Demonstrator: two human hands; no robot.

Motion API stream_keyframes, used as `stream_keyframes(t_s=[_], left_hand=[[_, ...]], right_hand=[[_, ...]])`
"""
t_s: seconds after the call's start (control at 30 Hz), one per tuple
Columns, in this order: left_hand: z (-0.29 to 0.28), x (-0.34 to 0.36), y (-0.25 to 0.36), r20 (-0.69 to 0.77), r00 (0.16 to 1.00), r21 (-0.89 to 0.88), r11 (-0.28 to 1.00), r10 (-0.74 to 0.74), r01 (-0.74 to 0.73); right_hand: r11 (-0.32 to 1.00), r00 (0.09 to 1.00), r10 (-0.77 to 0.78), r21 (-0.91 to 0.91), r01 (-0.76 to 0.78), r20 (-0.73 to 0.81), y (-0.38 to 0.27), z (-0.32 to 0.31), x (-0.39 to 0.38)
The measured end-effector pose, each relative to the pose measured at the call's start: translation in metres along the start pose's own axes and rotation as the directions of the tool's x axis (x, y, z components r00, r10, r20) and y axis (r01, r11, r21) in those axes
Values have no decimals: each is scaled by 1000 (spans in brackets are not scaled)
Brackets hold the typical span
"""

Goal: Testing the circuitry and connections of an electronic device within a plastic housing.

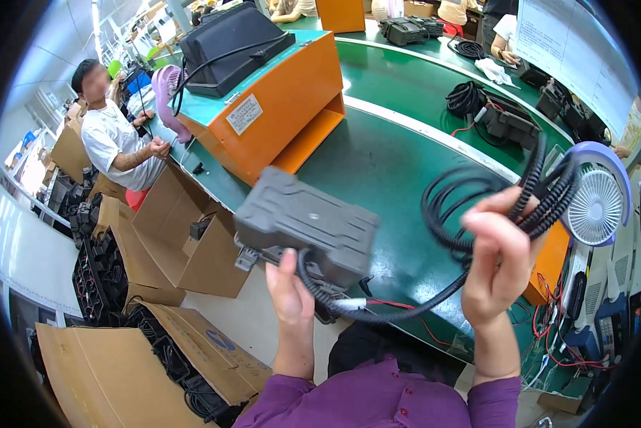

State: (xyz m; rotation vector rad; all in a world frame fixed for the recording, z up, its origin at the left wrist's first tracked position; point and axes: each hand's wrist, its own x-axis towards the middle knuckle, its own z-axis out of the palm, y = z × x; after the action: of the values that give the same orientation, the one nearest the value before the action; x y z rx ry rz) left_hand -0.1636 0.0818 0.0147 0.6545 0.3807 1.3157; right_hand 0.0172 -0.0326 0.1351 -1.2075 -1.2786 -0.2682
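Observation:
My left hand (292,294) grips a dark grey plastic case (308,217) at its near side, the thumb up against its edge. The case is tilted and held up over the near edge of the green bench (399,157). A black ribbed cable (434,303) runs from beside the case to my right hand (502,250). That hand is closed around the cable's coil (554,196), whose loops hang to both sides of the fingers. A white connector (349,304) with red wires shows below the case; its far end is partly hidden.
An orange box-shaped fixture (285,107) carries another black case (235,46). A purple fan (595,203) stands at right, near red wires (549,335). Further back lies a case with cable (509,125). Open cartons (99,364) line the left, where a co-worker (117,135) sits.

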Motion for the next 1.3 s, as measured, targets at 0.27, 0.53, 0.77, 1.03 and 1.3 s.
stream_keyframes(t_s=[0.27,0.53,0.77,1.03,1.3], left_hand=[[8,-8,9,132,973,-78,976,-191,202],[5,-16,26,229,956,-21,981,-181,191],[-9,-25,38,-190,956,-49,974,-225,219],[-49,18,142,-393,914,-90,985,102,-149],[-147,229,247,-290,875,441,866,387,-236]], right_hand=[[802,300,-495,296,519,816,-31,64,54],[783,299,-248,9,622,922,-24,89,34],[10,50,-173,-48,999,984,-62,116,-20],[648,450,-733,323,690,509,-76,19,26],[795,681,-391,-147,589,619,-93,-67,29]])
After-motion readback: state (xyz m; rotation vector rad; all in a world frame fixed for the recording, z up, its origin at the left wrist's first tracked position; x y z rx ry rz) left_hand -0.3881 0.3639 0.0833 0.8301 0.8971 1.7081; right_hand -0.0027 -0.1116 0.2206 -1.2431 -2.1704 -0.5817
